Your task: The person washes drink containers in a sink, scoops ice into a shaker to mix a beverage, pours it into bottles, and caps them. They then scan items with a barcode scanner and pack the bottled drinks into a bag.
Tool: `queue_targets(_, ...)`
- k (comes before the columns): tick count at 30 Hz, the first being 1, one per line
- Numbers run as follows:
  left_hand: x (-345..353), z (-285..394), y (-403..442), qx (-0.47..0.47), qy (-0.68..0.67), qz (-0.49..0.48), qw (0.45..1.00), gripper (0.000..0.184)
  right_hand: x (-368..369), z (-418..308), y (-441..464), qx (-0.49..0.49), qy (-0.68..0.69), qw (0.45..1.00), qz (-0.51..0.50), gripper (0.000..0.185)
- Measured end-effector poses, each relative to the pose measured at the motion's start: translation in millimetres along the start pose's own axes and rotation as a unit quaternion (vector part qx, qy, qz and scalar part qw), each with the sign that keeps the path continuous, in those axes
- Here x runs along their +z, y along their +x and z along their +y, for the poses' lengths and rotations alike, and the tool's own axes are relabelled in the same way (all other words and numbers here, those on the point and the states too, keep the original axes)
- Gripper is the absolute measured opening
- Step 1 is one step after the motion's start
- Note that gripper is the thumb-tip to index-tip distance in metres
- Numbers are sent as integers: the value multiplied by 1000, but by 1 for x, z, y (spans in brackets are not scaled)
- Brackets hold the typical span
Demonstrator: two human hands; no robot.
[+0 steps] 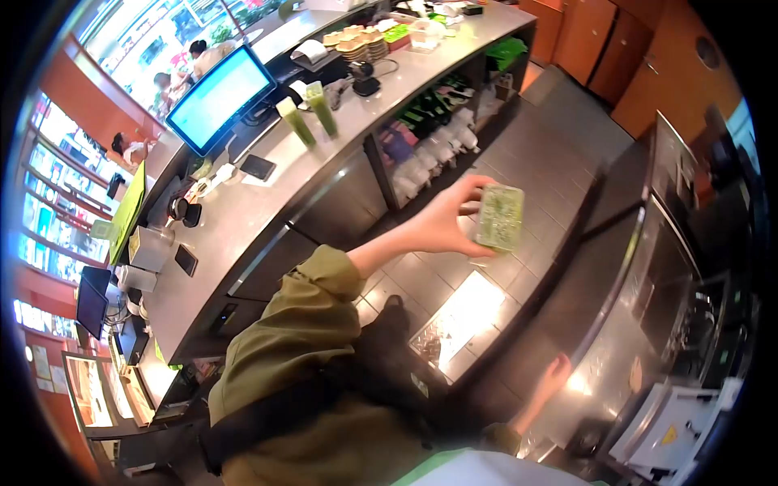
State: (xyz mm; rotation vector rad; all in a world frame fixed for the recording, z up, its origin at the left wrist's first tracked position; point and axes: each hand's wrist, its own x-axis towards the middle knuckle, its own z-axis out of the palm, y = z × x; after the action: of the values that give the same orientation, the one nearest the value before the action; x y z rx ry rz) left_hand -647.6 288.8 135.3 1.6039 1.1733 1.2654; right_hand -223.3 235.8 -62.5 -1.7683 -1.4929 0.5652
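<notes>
My left hand [455,220] is raised over the floor, its thumb and fingers closed around the sides of a clear rectangular container [502,217] with speckled green contents. The arm behind it wears a rolled olive sleeve. Lower right, my right hand [553,376] hangs beside a shiny stainless-steel surface [604,368]; its fingers are blurred, and no object shows in it. On the counter to the left stand two tall clear containers of green stuff, a nearer one [295,123] and a farther one [322,109].
A long curved counter [235,198] carries a lit monitor [221,99], a dark phone [185,259], a black handheld device [257,167] and stacked items [356,42]. Shelves below hold white cups [438,158]. Steel equipment [668,429] lines the right side. Tiled floor [527,154] lies between.
</notes>
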Motion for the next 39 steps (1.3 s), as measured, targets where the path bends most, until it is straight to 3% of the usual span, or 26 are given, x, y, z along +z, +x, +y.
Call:
queue_targets(2,-83,-36,0,-13,14,56,998,85,92,-12,40,-55,27,997,-53,24)
queue_targets(5,-202,-38,-22,-66,44,129,989,86,195,-98,49,-55,51,986,-146,22)
queue_targets(7,-243,-55,-43,-97,78,188,974,89,233,-119,60,-92,34,973,-210,23)
queue_targets(8,-261,-65,-55,-114,102,222,963,91,252,-132,66,-66,48,967,-243,23)
queue_targets(10,-309,-82,-74,-130,104,273,948,92,304,-160,85,-101,-18,944,-314,23)
queue_targets(13,-357,-110,-109,-125,84,357,922,92,365,-211,117,-117,-14,919,-377,22)
queue_targets(16,-377,-128,-137,-147,117,454,871,88,425,-258,154,-188,26,891,-413,18)
queue_targets(18,-385,-138,-149,-140,86,493,855,87,462,-292,182,-323,-2,849,-418,18)
queue_targets(20,-395,-150,-159,-165,108,531,824,88,500,-342,206,-316,-14,822,-474,19)
queue_targets(27,-407,-187,-178,-189,102,582,784,88,597,-474,232,-391,15,780,-488,21)
queue_targets(36,-418,-200,-179,-202,14,560,803,94,660,-546,241,-359,19,788,-500,27)
queue_targets(39,-417,-187,-177,-262,75,536,799,95,701,-567,281,-368,33,805,-463,26)
